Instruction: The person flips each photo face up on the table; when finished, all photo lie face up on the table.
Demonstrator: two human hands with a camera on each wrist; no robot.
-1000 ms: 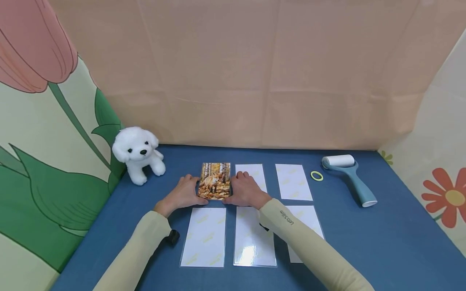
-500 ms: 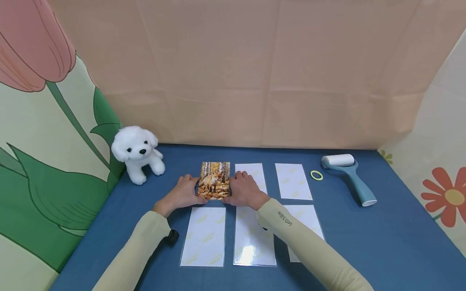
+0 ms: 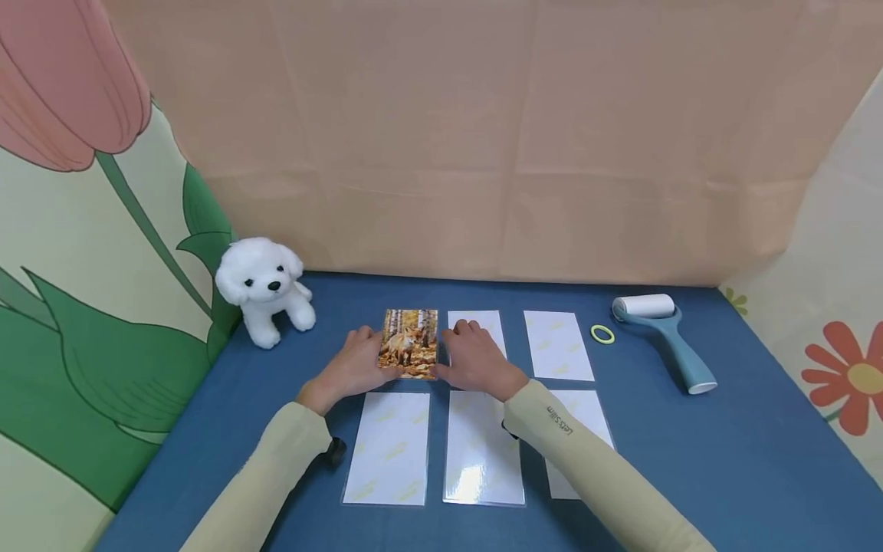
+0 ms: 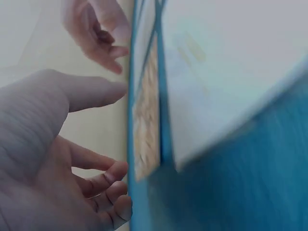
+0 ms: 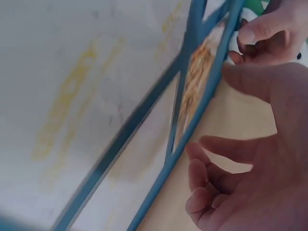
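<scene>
An autumn-coloured picture card (image 3: 408, 345), showing animals among fallen leaves, lies flat on the blue table at the left of the back row. My left hand (image 3: 354, 364) hovers at its left side, thumb overlapping the lower left corner in the head view. On the other side is my right hand (image 3: 478, 359), its thumb by the lower right corner. Both wrist views show thumb and bent fingers apart, with nothing held between them. Beneath my right hand, a white card (image 3: 486, 326) in the back row is partly covered.
More white cards lie around: one at back right (image 3: 559, 345), and a front row with left (image 3: 388, 448), middle (image 3: 483, 452) and right (image 3: 586, 414) cards. A lint roller (image 3: 672, 341), yellow-green ring (image 3: 602, 334) and white plush dog (image 3: 265, 291) stand farther out.
My hands have come slightly up from the picture card's sides; the left thumb now overlaps its lower corner, and the right hand has shifted a little to the right. The card has stayed put.
</scene>
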